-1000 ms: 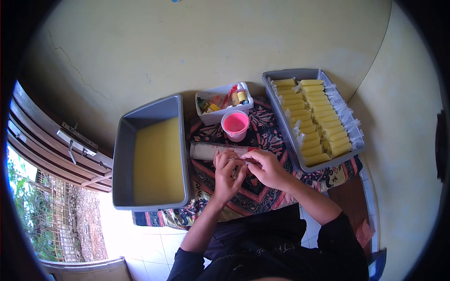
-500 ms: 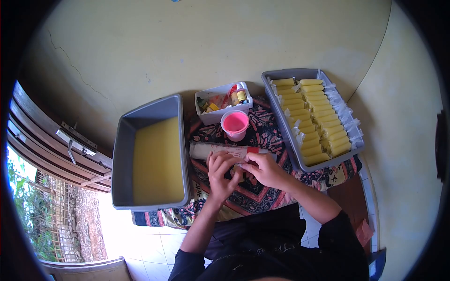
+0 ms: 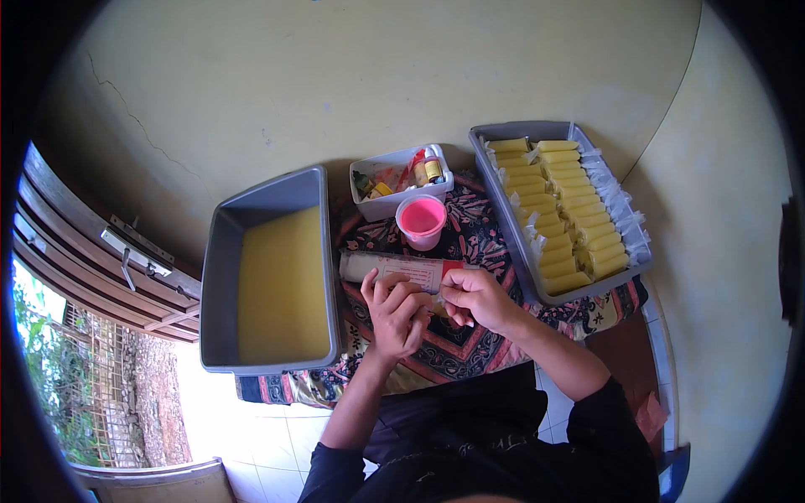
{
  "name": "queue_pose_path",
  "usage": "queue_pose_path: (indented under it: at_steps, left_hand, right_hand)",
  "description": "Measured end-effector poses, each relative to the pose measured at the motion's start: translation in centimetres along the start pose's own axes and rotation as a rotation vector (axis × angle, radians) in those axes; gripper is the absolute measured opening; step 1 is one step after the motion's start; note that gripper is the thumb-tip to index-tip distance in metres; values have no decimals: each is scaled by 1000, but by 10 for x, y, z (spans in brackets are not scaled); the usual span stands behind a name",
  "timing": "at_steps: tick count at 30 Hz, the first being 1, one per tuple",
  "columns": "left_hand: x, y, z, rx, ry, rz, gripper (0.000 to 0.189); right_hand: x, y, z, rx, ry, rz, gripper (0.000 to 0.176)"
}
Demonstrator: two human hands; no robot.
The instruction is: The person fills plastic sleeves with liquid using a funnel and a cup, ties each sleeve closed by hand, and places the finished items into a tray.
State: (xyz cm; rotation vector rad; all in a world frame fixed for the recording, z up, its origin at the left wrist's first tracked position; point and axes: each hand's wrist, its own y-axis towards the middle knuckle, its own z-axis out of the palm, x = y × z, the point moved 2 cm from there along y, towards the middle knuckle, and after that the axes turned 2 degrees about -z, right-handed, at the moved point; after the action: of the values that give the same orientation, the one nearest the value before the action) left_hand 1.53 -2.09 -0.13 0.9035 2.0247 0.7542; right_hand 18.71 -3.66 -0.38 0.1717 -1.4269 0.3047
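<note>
My left hand (image 3: 397, 316) is over the near middle of the patterned cloth, thumb and index finger closed together and the other fingers loosely bent. Close on its right, my right hand (image 3: 476, 299) has its fingertips pinched. Something thin and see-through seems to span the small gap between them, too faint to name. Just behind both hands lies a flat plastic packet (image 3: 402, 270) with red print; my right hand covers part of its right end. Beyond the packet stands a white cup (image 3: 422, 241) with pink inside.
At left is a deep grey tub (image 3: 333, 277) holding yellow liquid (image 3: 283, 289). Another grey tub (image 3: 484, 161) at right has rows of yellow-filled plastic tubes (image 3: 579, 193). A white box (image 3: 377, 210) of small bottles stands by the wall. The patterned cloth (image 3: 474, 352) covers the table.
My hands have drawn slightly apart at the fingertips. My right hand has shifted a little to the right, and my left fingers have curled differently.
</note>
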Motion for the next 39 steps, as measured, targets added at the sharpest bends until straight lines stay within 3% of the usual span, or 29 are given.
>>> queue_pose_path:
  at_steps: [2, 9, 12, 14, 24, 26, 30, 32, 35, 39]
  left_hand:
    - [-2, 2, -2, 102, 40, 29, 9]
    - [-2, 6, -6, 158, 70, 15, 16]
    - [13, 2, 6, 168, -144, -32, 17]
    - [18, 1, 12, 134, -390, -145, 17]
    - [22, 14, 4, 115, -236, -167, 17]
    - [22, 15, 4, 117, -225, -161, 17]
    - [20, 20, 6, 156, -192, -99, 18]
    - [17, 24, 4, 145, -170, -50, 17]
    - [10, 28, 3, 108, -107, -32, 18]
    - [3, 33, -3, 88, -27, -22, 22]
  right_hand:
    - [1, -3, -2, 41, 56, 7, 17]
    - [4, -10, -9, 32, 167, 58, 20]
    - [1, -1, -7, 54, 76, -61, 17]
    - [3, 7, -5, 11, 27, -325, 14]
    - [8, 12, 8, 71, 175, -277, 21]
    - [0, 16, 7, 0, -82, -530, 19]
    - [-5, 22, 3, -57, -238, -542, 10]
    - [-1, 22, 8, -204, -85, -469, 9]
    - [8, 22, 11, -264, 40, -449, 14]
    - [13, 20, 10, -218, 263, -434, 18]
